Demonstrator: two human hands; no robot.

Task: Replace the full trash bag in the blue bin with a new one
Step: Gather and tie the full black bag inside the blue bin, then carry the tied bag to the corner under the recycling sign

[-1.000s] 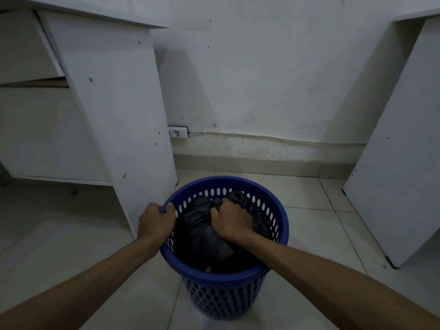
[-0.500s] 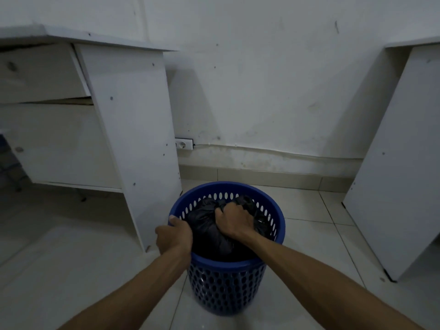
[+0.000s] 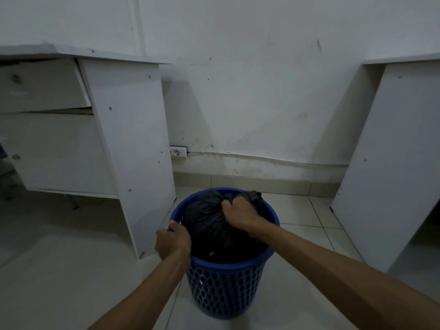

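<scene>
Pale tiled floor (image 3: 297,210) carried a perforated blue plastic bin (image 3: 226,289), rim gripped by left hand (image 3: 172,241); right hand (image 3: 240,214) clutched the full black trash bag's (image 3: 209,225) neck, liable to tear.

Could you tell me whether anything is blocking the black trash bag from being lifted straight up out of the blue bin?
Nothing visible does. The right hand grips the black trash bag at its gathered top, the left hand holds the blue bin by its rim, and only open space lies above.

Bulging black trash bag (image 3: 214,225) sits, apparently knotted, inside upright blue bin (image 3: 223,289).
</scene>
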